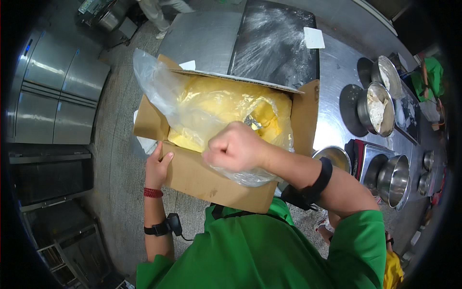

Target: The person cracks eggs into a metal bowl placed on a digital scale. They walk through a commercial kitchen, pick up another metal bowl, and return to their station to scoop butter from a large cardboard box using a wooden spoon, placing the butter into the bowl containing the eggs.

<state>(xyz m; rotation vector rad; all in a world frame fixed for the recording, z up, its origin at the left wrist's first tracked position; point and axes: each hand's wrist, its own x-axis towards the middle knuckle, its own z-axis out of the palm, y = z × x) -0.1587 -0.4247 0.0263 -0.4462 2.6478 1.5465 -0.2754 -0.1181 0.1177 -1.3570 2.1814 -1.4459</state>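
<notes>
A cardboard box stands in front of me, lined with a clear plastic bag. Inside the bag lies a soft yellow mass. My left hand grips the box's near left corner, thumb and fingers around the cardboard edge. Over the box's near side, my right hand is closed in a fist, slightly blurred, against the plastic. What it holds, if anything, is hidden. Just beyond the fist, a small shiny metallic piece shows among the yellow mass in the bag's opening.
A floured black board lies on the steel table behind the box, with a white card at its edge. Steel bowls with dough-like contents and further bowls stand at right. Steel cabinets line the left.
</notes>
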